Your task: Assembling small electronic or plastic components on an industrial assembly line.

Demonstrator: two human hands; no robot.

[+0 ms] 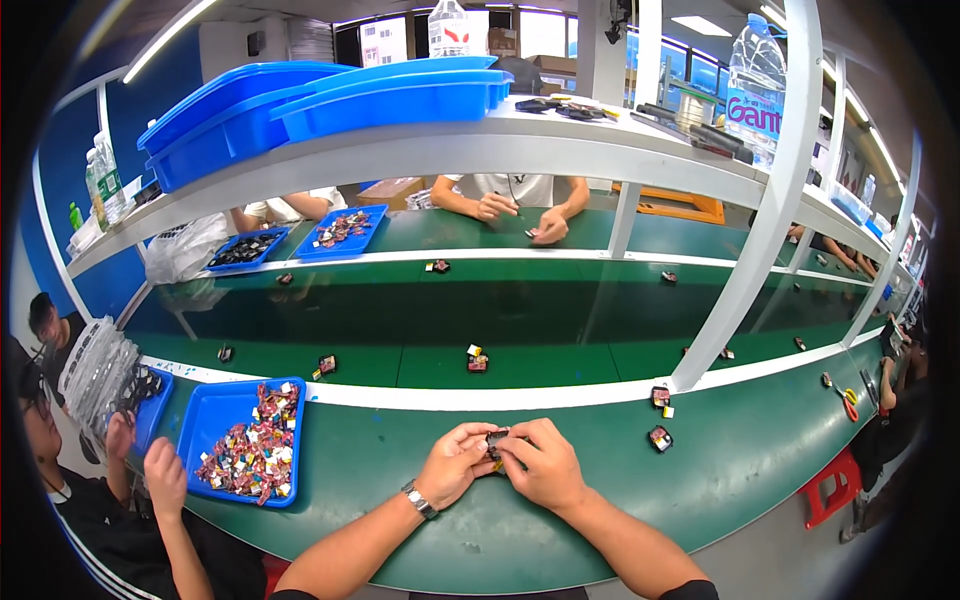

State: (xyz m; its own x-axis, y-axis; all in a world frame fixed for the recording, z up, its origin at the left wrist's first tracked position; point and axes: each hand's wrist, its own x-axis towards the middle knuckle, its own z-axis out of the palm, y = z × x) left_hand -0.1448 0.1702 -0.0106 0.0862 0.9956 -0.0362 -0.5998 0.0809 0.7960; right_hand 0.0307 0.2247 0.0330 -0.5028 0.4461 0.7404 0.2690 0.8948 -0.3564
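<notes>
Both hands meet over the near green bench [620,500], just inside its front edge. Left hand [455,463] and right hand [540,465] pinch one small dark component [497,440] between fingertips, thumbs on top; the part is mostly covered, so detail is hard to read. Metal wristwatch [420,499] on the left wrist.

Blue parts tray [195,435] sits left of the hands on the bench, filled with small red, yellow and dark pieces. Two finished-looking small units [660,418] lie to the right of the hands, near the white upright post [745,250], apart from each other.

Beyond the white strip runs the darker green conveyor belt [560,310], with single small parts spaced along it, e.g. one at centre [477,359].

Across the belt, another person's hands [520,215] work on a small piece; two more blue trays [345,230] beside them. Person at lower left with a stack of clear bags [95,370]. Overhead shelf holds stacked blue bins [330,100] and a water bottle [755,75].
</notes>
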